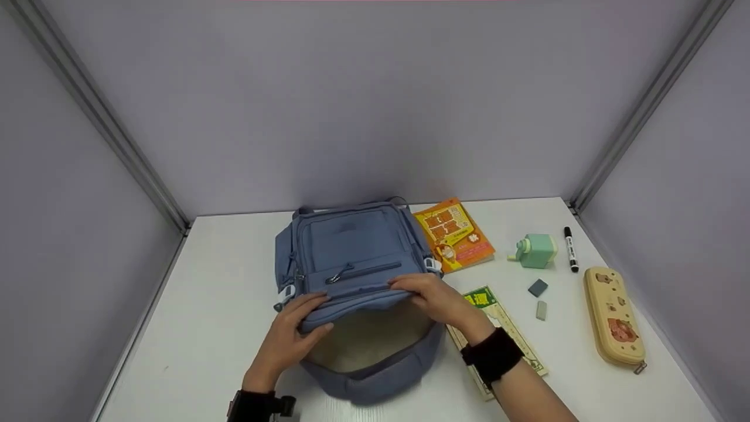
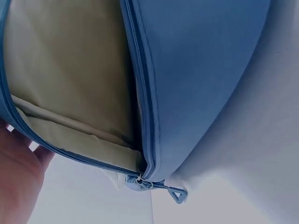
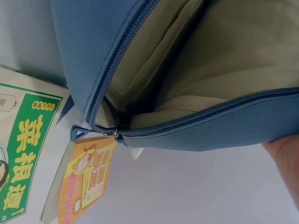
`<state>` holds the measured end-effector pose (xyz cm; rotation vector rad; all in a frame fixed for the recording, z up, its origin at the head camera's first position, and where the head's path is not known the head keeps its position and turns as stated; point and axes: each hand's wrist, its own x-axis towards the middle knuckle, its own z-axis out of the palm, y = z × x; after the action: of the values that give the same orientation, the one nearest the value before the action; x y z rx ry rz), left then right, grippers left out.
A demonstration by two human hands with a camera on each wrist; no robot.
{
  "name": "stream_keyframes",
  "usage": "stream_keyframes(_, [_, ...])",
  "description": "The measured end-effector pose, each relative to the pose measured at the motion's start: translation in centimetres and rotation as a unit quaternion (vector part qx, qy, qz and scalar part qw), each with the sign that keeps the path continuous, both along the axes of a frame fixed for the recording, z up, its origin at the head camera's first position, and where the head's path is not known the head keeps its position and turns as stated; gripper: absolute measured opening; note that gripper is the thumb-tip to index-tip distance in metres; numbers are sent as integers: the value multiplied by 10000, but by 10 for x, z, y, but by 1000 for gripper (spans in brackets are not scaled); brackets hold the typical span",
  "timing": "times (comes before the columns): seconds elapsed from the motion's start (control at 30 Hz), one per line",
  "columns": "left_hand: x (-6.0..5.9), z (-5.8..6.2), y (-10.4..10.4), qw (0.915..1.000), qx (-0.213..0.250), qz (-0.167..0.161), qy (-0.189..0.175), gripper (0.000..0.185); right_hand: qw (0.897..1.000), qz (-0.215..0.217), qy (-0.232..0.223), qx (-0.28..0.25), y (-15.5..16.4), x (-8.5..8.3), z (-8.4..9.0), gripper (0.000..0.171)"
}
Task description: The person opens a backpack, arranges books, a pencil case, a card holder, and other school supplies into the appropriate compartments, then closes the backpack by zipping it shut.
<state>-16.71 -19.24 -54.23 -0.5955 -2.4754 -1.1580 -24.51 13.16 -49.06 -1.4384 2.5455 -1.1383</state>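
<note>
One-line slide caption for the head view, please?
Both hands, left hand and right hand, grip the blue backpack flap, holding its beige-lined compartment open.

Blue backpack (image 1: 351,252) lies flat on white tabletop (image 1: 222,316), front pocket up, centre of surface. Main compartment unzipped; top flap lifted, beige lining (image 1: 369,340) exposed. Zipper pull (image 2: 176,193) parked at opening's end. Front pocket zipper closed.

Matt blue woven-cloth backpack (image 1: 351,246) with smooth beige lining (image 3: 233,60); glossy paper orange book (image 1: 454,233).
</note>
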Motion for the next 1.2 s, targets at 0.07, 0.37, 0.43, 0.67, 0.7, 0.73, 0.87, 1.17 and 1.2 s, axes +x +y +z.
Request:
stream_keyframes(0.07, [3, 0, -2, 10000, 46, -20, 38, 47, 9999, 68, -81, -71, -1, 0, 1, 46])
stream_keyframes(0.37, [2, -5, -5, 9957, 743, -322, 449, 45, 9984, 40, 108, -547, -1, -5, -3, 50])
stream_keyframes(0.43, [0, -5, -5, 9929, 888, -347, 710, 42, 9983, 17, 89, -573, -1, -5, -3, 50])
stream_keyframes(0.67, [-4, 5, -3, 9918, 644, -36, 1101, 33, 9993, -208, -13, -312, 0, -3, 8, 42])
stream_keyframes(0.7, [-5, 7, -3, 9924, 516, 54, 1115, 31, 9995, -240, -12, -221, 1, -3, 10, 41])
stream_keyframes(0.73, [-5, 9, -3, 9929, 391, 126, 1118, 28, 9996, -266, -7, -122, 2, -2, 13, 40])
stream_keyframes(0.87, [-6, 21, -3, 9929, 17, 311, 1147, 21, 9993, -264, -182, 213, 3, -4, 26, 34])
stream_keyframes(1.17, [-21, 53, -4, 9939, 105, 411, 1017, 9, 9945, -199, -688, 761, -3, -24, 60, 18])
stream_keyframes(1.2, [-24, 55, -4, 9944, 151, 410, 961, 8, 9944, -150, -705, 774, -4, -28, 62, 16])
